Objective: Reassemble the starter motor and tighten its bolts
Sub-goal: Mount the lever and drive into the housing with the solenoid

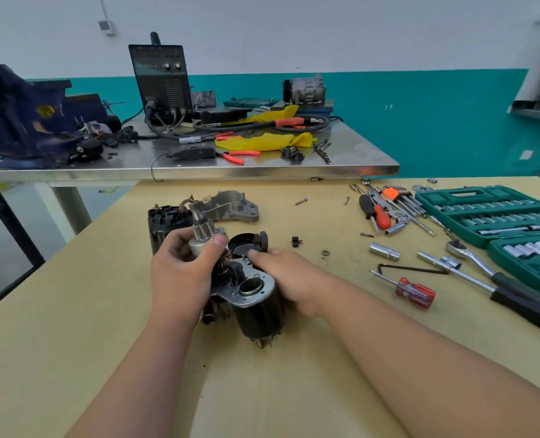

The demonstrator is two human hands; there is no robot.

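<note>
- A blue vise [25, 115] sits at the far left of a steel table [199, 171]. A black welding machine [161, 80] and a yellow cloth [272, 142] lie further along it, with a white and teal wall behind.
- In front of it is the wooden table [73, 311]. Its left edge runs diagonally toward the viewer, with floor beyond.
- Plain wood spreads between that edge and the left forearm.
- A black motor case [159, 227] stands just behind the left hand [180, 273], whose grip is wrapped round the gear shaft [203, 238].
- The starter motor [257, 300] is mid-table between both hands. I cannot tell whether it rests on the wood.
- The right hand [287, 279] has its grip on the motor's side, thumb on the top plate.
- Well right of it lie a loose socket [385, 251], a red screwdriver [415, 292] and a ratchet [471, 256].
- A green socket case [490, 213] lies at the right edge.
</note>
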